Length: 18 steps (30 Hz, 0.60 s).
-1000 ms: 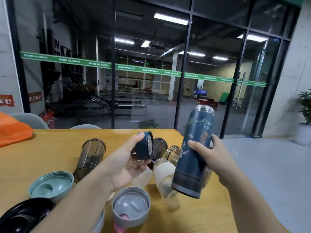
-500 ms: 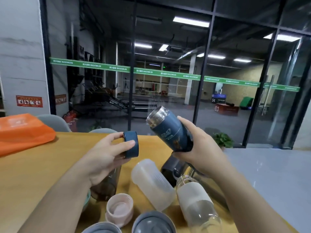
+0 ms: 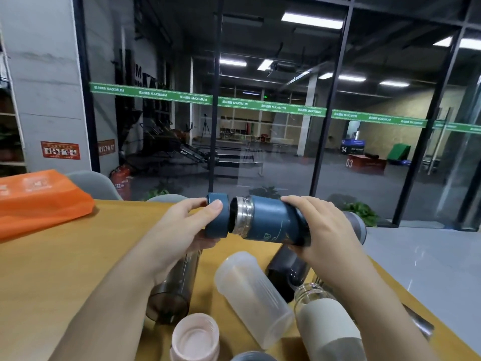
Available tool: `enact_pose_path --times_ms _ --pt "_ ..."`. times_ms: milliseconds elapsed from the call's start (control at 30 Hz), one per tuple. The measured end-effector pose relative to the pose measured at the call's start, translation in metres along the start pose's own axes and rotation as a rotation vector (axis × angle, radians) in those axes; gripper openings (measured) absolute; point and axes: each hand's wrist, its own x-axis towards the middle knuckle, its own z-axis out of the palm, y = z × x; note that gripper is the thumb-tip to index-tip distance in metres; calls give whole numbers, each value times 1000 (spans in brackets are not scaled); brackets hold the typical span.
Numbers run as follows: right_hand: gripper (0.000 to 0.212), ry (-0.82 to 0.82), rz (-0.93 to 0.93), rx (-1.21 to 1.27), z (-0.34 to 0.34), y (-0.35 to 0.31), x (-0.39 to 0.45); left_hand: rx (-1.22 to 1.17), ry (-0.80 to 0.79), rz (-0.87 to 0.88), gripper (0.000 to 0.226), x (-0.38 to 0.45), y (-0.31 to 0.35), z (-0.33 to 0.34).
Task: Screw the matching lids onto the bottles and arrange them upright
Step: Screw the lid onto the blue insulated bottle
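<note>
1. Judgement: line the blue lid (image 3: 216,219) square with the steel neck before turning, or the thread may cross.
2. Left hand (image 3: 182,230): fingers curled round the lid, just off the mouth.
3. Right hand (image 3: 322,230): fingers wrapped round the blue bottle (image 3: 270,221), held sideways above the worktop (image 3: 65,261).
4. Other bottles lie uncapped below.

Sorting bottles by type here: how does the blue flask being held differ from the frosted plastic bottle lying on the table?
The blue flask is opaque with a metal neck; the frosted bottle is see-through plastic. The flask is lifted sideways in the right hand, its mouth facing the blue lid held by the left hand; the frosted bottle lies untouched on the table, no lid near its mouth. Both are uncapped and on their sides.
</note>
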Motion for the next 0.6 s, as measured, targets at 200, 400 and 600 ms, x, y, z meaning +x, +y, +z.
enact_pose_path --times_ms 200,400,600 --pt "85 9 -50 34 6 6 3 5 -80 -10 50 0 -3 -4" --pt "86 7 -98 59 9 9 5 -9 -88 -9 60 0 -4 -10" --pt "82 -17 -140 35 15 9 0 42 -70 -66 80 0 -8 -10"
